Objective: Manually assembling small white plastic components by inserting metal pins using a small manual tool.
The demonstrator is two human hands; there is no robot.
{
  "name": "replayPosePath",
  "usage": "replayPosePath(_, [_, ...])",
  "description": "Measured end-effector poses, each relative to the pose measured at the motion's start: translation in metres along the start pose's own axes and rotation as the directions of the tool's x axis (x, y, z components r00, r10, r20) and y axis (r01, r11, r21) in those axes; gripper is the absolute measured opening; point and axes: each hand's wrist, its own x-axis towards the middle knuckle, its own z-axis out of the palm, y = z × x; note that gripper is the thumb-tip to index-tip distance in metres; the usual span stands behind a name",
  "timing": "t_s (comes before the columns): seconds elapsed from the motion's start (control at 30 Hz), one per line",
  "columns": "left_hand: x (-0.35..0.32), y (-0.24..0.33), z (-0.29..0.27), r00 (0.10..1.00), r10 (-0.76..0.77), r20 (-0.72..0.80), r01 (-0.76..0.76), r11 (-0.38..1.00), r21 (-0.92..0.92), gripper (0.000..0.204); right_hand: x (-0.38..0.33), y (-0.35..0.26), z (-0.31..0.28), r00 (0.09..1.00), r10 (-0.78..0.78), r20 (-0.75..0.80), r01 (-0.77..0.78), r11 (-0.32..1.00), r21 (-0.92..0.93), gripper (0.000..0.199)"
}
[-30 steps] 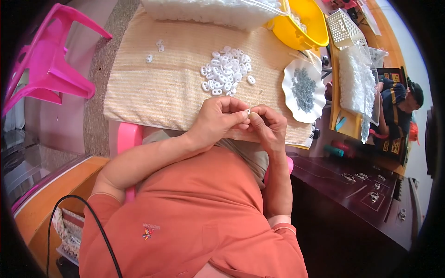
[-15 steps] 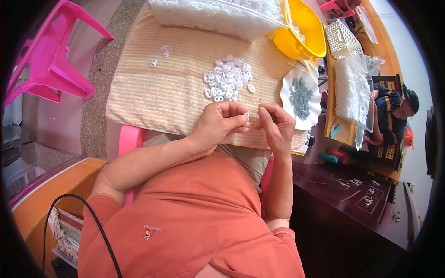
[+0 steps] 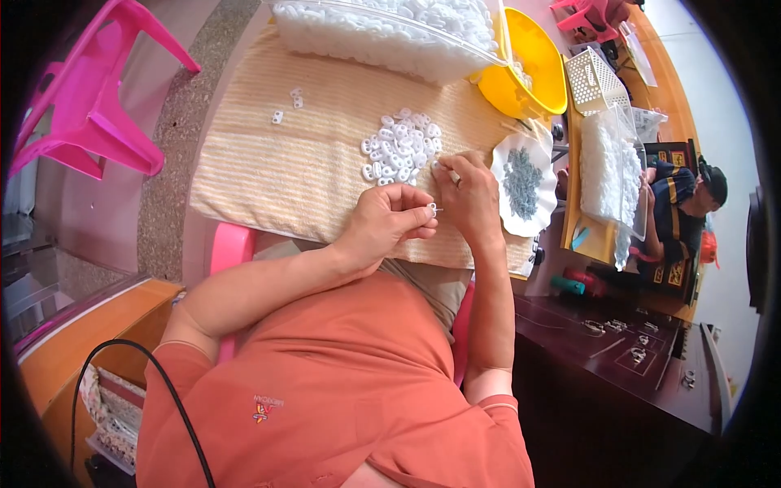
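Firm pinch left, fingertips down right!

Clamping a small white two-holed plastic piece in the grip of the left hand, with a thin pin at its three o'clock. Down with the right hand at a stray white piece beside the pile of white two-holed pieces; cannot tell whether closed on it. Look from the left hand to twelve o'clock: straight at that pile, then a clear tub heaped with more. Swing between two and three: onto a scalloped white dish of grey bits. Check eleven: three loose white pieces on the towel-covered worktop.
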Motion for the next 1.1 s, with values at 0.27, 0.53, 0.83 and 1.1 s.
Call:
replayPosePath(0.27, [0.0,0.0,0.002,1.0,0.003,-0.008,-0.003,1.0,0.003,0.012,-0.002,0.005,0.002,0.999,-0.041,0.002,0.041,0.999,0.003,0.01])
replayPosePath(0.53, [-0.002,0.001,0.002,1.0,0.005,-0.009,-0.005,1.0,0.007,0.013,-0.001,0.006,-0.013,0.992,-0.109,0.061,0.109,0.994,0.005,0.01])
replayPosePath(0.83, [-0.001,-0.001,0.002,1.0,0.009,-0.012,-0.009,1.0,-0.011,0.013,0.013,0.008,-0.013,0.975,-0.165,0.152,0.179,0.98,-0.086,0.013])
replayPosePath(1.1, [0.0,0.0,0.001,1.0,0.019,-0.013,-0.019,1.0,0.0,0.012,0.011,0.009,-0.011,0.973,-0.164,0.164,0.169,0.986,-0.013,0.018])
